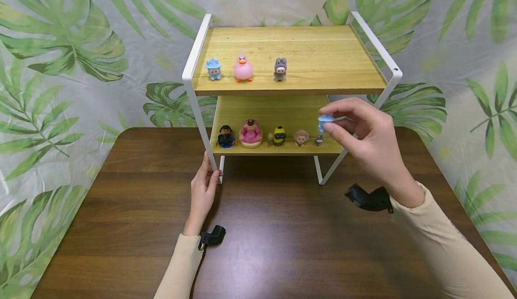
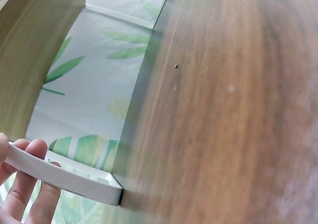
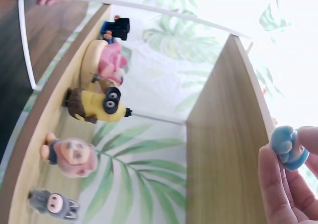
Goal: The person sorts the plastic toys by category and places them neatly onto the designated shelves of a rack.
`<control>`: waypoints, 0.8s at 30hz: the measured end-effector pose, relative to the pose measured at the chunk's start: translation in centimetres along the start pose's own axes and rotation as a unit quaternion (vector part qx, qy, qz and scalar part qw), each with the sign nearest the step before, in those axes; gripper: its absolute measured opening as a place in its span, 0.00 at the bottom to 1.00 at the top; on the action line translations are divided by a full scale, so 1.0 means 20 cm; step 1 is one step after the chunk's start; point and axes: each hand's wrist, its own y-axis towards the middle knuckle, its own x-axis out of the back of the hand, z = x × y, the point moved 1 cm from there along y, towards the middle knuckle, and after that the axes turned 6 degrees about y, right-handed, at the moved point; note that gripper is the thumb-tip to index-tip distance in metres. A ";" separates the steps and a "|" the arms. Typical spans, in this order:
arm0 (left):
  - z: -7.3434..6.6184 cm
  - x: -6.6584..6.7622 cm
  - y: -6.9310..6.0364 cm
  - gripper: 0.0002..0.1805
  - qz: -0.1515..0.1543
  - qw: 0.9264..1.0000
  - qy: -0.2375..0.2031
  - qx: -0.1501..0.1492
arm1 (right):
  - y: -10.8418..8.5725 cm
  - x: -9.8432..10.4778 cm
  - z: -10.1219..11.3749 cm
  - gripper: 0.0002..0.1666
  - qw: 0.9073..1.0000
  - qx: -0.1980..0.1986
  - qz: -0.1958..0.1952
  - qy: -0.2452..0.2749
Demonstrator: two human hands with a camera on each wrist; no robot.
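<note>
My right hand pinches a small light-blue figurine between thumb and fingertips, in front of the shelf's right side, just below the top board's front edge. With curled fingers, my left hand grips the white metal leg at the shelf's lower left. On the top board stand a blue figurine in a hat, a pink duck and a grey long-eared figurine. A tiny grey figurine on the lower board is nearest the right hand.
Along the lower board stand a dark-haired figurine, a pink bear, a yellow goggled figurine and a brown-maned figurine. The two-tier shelf stands at the back of a brown wooden table, before a leaf-patterned cloth.
</note>
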 end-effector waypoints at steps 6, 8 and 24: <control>-0.01 0.00 0.00 0.53 0.000 1.000 -0.001 -0.003 | 0.04 0.01 0.03 0.15 1.000 0.008 -0.017 0.007; -0.01 0.00 0.01 0.53 0.001 1.000 -0.003 -0.003 | 0.05 0.01 0.04 0.15 1.000 0.011 -0.024 0.007; 0.19 -0.05 -0.05 0.46 0.012 1.000 -0.002 0.020 | 0.16 0.03 0.06 0.13 0.998 0.027 -0.061 -0.007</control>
